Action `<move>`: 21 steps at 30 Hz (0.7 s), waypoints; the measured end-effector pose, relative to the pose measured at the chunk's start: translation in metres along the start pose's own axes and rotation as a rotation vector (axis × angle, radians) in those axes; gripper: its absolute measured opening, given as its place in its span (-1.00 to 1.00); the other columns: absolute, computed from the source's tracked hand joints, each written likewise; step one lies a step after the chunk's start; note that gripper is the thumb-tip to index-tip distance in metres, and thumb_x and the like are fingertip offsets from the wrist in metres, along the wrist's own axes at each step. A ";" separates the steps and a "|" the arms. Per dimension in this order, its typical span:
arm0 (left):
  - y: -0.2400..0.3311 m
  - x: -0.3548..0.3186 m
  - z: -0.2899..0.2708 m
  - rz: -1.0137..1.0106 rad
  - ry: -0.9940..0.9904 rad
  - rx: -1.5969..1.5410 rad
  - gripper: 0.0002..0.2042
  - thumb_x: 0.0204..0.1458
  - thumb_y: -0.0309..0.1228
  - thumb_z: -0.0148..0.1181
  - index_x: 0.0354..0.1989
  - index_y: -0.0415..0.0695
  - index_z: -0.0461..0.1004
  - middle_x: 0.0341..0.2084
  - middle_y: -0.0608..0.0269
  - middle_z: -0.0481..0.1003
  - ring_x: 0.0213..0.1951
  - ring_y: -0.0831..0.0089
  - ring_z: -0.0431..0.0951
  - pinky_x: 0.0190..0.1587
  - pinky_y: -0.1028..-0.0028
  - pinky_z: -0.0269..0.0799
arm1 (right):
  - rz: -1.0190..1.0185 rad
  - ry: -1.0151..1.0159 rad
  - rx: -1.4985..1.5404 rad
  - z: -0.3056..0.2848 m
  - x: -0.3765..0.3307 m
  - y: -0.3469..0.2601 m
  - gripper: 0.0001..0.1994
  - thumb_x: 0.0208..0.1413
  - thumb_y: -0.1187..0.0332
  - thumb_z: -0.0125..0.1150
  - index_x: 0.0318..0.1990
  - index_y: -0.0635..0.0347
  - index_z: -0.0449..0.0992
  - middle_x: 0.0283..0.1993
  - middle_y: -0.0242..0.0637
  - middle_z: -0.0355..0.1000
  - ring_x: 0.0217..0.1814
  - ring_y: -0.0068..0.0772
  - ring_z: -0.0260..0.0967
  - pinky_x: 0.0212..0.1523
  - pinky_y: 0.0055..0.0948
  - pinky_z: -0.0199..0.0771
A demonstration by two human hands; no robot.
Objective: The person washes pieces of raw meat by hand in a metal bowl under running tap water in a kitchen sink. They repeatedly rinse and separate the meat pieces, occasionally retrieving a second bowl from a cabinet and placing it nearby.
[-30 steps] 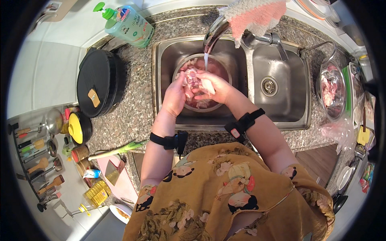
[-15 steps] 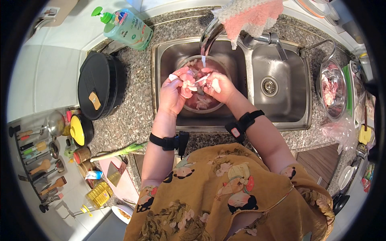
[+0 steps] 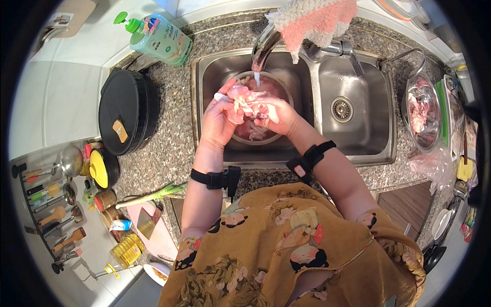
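Over the left sink basin (image 3: 215,77), my left hand (image 3: 220,120) is closed on a piece of raw meat (image 3: 239,97), pink with pale fat. My right hand (image 3: 282,113) grips the right side of the same meat, with whitish fat between its fingers. Directly below both hands, a round bowl (image 3: 290,97) holds reddish water and more meat pieces (image 3: 255,132). Water runs from the faucet (image 3: 265,46) just behind my fingers into the bowl. Some of my fingertips are hidden behind the meat.
The right basin (image 3: 368,123) has a round drain. A glass bowl of raw meat (image 3: 419,110) stands at the far right. Left are a black lidded pot (image 3: 125,110) and a green soap bottle (image 3: 161,41). A pink-and-white cloth (image 3: 312,23) hangs over the faucet.
My right hand has moved in toward the left, closer to my left hand. The meat that was stretched between them is now bunched together.
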State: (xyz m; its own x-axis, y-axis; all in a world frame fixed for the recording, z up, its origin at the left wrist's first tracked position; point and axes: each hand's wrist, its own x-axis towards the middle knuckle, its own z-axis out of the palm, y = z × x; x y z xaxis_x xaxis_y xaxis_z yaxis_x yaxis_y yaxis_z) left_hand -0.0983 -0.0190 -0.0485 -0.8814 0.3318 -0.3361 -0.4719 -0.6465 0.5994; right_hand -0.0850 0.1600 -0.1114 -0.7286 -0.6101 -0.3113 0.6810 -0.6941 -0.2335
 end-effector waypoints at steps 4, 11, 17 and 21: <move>0.000 0.000 -0.006 0.005 -0.033 -0.034 -0.47 -0.06 -0.68 -0.15 0.20 -0.27 0.16 0.06 -0.08 0.34 -0.04 0.16 0.48 -0.05 0.31 0.52 | -0.095 -0.036 0.054 0.003 -0.001 -0.011 -0.71 0.11 0.31 0.04 -0.01 0.11 0.40 -0.08 -0.27 0.47 -0.04 -0.35 0.43 -0.17 -0.31 0.46; -0.009 0.005 -0.017 -0.074 -0.014 -0.043 -0.56 0.06 -0.57 -0.11 0.18 -0.23 0.19 0.01 0.02 0.37 -0.07 0.20 0.50 -0.10 0.33 0.51 | -0.093 -0.022 0.060 0.006 -0.002 -0.021 -0.72 0.12 0.30 0.04 -0.02 0.12 0.41 -0.11 -0.26 0.48 -0.08 -0.38 0.42 -0.21 -0.33 0.48; -0.011 0.004 -0.013 -0.164 -0.006 0.139 -0.59 0.08 -0.48 -0.01 0.14 -0.24 0.24 -0.02 0.11 0.41 -0.10 0.30 0.50 -0.05 0.30 0.47 | -0.039 -0.069 -0.068 0.019 -0.003 -0.027 -0.71 0.11 0.30 0.05 -0.03 0.14 0.41 -0.16 -0.27 0.49 -0.22 -0.41 0.46 -0.32 -0.42 0.49; -0.011 0.003 0.001 -0.209 -0.096 0.023 -0.60 0.11 -0.36 0.06 0.12 -0.21 0.27 -0.05 0.14 0.43 -0.11 0.36 0.50 -0.07 0.33 0.47 | 0.024 -0.067 -0.217 0.032 -0.005 -0.032 -0.68 0.07 0.33 0.06 0.00 0.18 0.42 -0.24 -0.28 0.50 -0.37 -0.47 0.45 -0.44 -0.51 0.45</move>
State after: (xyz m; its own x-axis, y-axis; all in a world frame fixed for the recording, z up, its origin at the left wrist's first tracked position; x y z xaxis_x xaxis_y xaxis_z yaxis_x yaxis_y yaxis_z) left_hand -0.0953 -0.0102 -0.0553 -0.7617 0.5214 -0.3846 -0.6437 -0.5417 0.5405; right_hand -0.1060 0.1729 -0.0730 -0.7105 -0.6542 -0.2593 0.6926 -0.5852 -0.4217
